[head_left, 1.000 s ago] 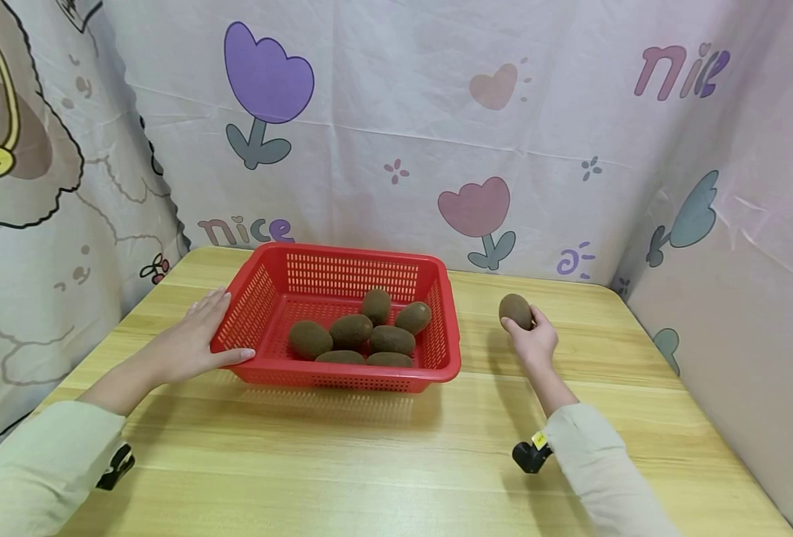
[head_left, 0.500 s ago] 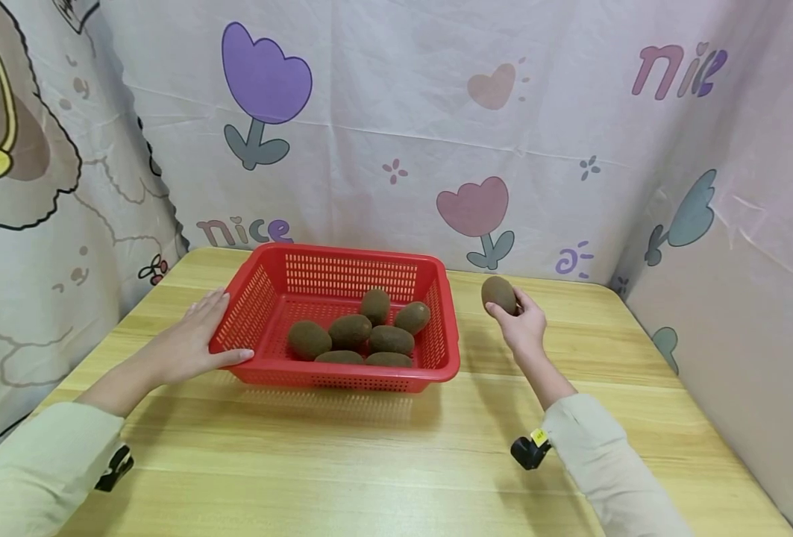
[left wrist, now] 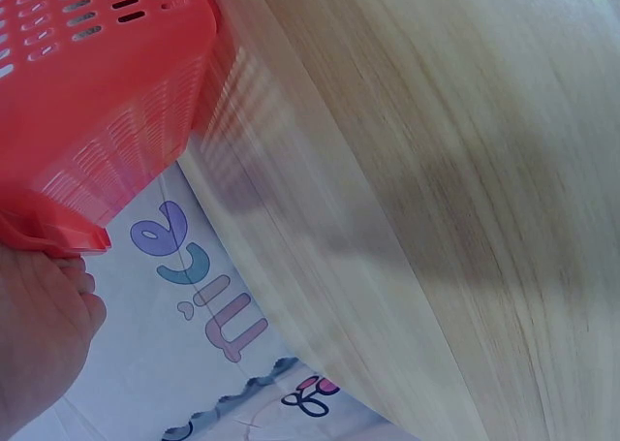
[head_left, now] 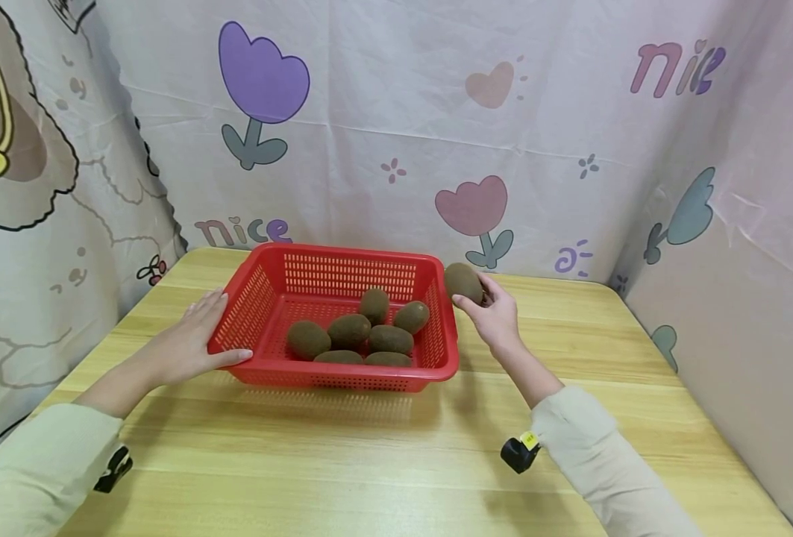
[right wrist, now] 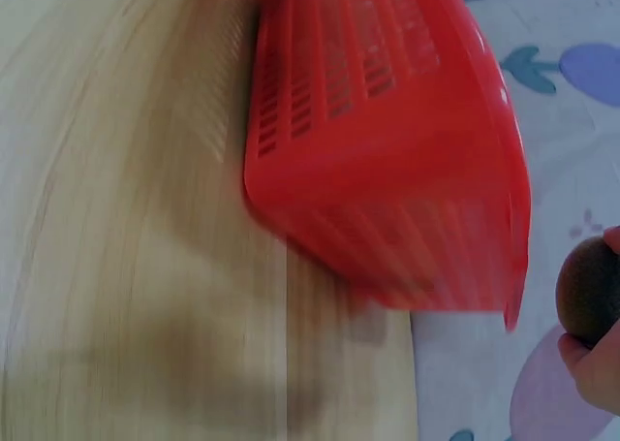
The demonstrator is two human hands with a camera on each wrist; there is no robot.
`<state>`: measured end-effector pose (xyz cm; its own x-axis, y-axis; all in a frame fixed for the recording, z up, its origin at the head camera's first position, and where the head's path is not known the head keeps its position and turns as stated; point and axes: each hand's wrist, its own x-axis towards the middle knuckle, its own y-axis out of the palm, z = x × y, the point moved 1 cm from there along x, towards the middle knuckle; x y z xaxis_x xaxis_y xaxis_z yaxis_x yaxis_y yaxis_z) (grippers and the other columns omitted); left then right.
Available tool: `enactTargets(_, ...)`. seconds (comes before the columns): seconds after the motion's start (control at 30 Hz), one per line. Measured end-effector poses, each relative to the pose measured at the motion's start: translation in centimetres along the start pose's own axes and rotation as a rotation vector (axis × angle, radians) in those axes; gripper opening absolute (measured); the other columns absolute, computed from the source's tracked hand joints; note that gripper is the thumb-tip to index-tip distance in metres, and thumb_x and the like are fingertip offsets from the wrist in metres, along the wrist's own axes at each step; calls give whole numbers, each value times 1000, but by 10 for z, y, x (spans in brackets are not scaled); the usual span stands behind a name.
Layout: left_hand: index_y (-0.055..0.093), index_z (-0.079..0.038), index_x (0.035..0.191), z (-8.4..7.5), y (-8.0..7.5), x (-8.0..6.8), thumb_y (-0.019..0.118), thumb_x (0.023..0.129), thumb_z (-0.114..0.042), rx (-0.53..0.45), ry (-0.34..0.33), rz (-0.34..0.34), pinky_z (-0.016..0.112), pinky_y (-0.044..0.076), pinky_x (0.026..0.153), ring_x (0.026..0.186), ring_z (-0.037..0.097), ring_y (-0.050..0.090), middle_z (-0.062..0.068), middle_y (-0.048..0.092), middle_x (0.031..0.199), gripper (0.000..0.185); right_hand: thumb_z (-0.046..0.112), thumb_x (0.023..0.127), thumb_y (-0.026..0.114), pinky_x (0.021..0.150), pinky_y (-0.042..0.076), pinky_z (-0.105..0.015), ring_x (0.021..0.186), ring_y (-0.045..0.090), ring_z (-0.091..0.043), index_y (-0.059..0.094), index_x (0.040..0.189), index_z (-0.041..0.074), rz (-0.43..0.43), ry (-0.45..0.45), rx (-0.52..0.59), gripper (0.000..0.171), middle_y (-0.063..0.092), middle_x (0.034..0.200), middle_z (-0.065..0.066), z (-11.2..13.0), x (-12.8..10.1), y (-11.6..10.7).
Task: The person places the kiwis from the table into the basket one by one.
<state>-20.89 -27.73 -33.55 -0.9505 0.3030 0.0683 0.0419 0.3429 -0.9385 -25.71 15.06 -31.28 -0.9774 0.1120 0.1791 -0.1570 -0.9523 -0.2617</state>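
Note:
In the head view, a red plastic basket (head_left: 334,377) with slotted walls stands on the table, several brown kiwifruits (head_left: 349,331) lying in its right and front parts. My left hand (head_left: 184,347) rests at the basket's left side, thumb laid over the front rim and fingers stretched along the left rim. The left wrist view shows that hand (left wrist: 44,330) right at the rim. My right hand (head_left: 497,313) pinches another kiwifruit (head_left: 463,283) between thumb and fingers, raised beside the basket's right rim. This kiwifruit (right wrist: 589,288) also appears at the right edge of the right wrist view.
A light wood table (head_left: 369,462) extends around the basket. Behind it and along both sides hangs a pale printed curtain (head_left: 383,112), close to the table's back edge. Small black devices, one (head_left: 520,451) at the right wrist, are worn on both wrists.
My right hand has carried the kiwifruit leftward and slightly away from me, from over the right of the table to the basket's right rim. The left hand and basket stay put.

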Motion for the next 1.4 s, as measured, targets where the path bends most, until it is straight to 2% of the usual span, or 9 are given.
enactTargets(0.23,4,9,145,0,0,-1,59,80,-59,-4,-5,5,64,14,110,140,47,7,31,5,152,108,3,82,65,102,44,-40,121,52,-30,44,136,1,118,-57,52,57,51,134,-20,11,-8,22)
enactTargets(0.47,4,9,145,-1,-1,-1,59,80,-58,-4,-10,4,65,14,109,139,48,8,31,7,151,108,6,83,65,101,45,-40,117,54,-30,43,137,3,248,-74,25,59,52,133,-18,20,-17,45)
enactTargets(0.67,5,9,145,-1,-1,-1,59,80,-58,1,-5,1,65,14,109,139,48,8,31,7,151,108,4,82,66,94,51,-36,108,59,-28,46,135,3,419,-158,0,57,56,127,-18,18,-23,66)
enactTargets(0.8,5,9,145,-1,0,-1,59,80,-58,-8,-6,1,65,14,109,139,48,7,31,7,151,108,8,82,68,87,53,-31,102,61,-24,47,134,3,554,-209,-110,57,58,124,-16,16,-26,77)
enactTargets(0.97,4,8,146,-1,0,-1,59,80,-58,-11,-5,0,66,14,109,139,48,7,31,6,151,108,15,80,71,89,50,-31,104,58,-19,50,133,6,668,-240,-297,57,58,126,-10,14,-27,86)
enactTargets(1.07,4,8,146,-1,0,-1,59,80,-58,-10,-4,0,66,14,109,139,48,7,31,6,151,108,18,81,71,92,49,-31,106,57,-17,51,133,9,730,-228,-366,56,58,126,-6,14,-27,88)
enactTargets(1.23,4,8,146,-1,0,0,59,80,-58,-12,-6,-2,65,14,109,139,48,7,31,6,151,108,18,84,68,95,48,-32,108,57,-16,52,131,11,773,-217,-391,51,59,125,-5,13,-27,89)
enactTargets(1.4,4,9,145,-1,0,1,59,81,-57,-12,6,-5,65,14,109,139,48,8,32,7,151,107,16,84,67,99,47,-36,114,56,-19,56,127,8,742,-257,-367,45,60,126,-6,11,-26,85)
